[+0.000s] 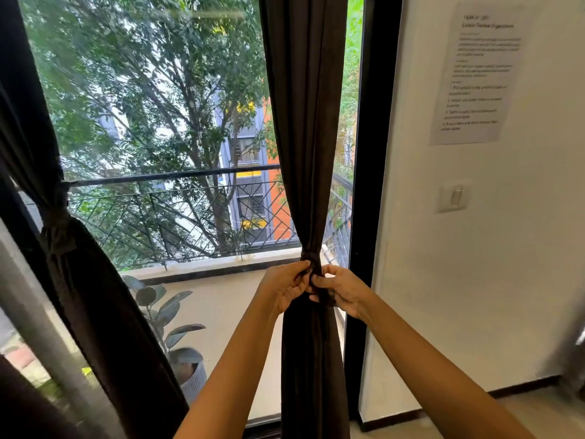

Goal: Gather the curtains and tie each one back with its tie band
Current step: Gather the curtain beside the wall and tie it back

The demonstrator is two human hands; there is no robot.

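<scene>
A dark brown curtain [305, 147] hangs right of centre, gathered into a narrow bundle at waist height. A matching dark tie band [311, 257] wraps round it there. My left hand [285, 288] pinches the band's end on the left side of the bundle. My right hand [340, 289] pinches the band on the right side, fingers curled into the fabric. At the far left, a second dark curtain [79, 280] hangs gathered, with its own tie band [57, 217] knotted round it.
The glass window [158, 122] shows a balcony railing [164, 185], trees and a potted plant [177, 343]. A black window frame [373, 153] stands right of the curtain. The white wall [474, 264] carries a printed sheet [481, 71] and a light switch [454, 196].
</scene>
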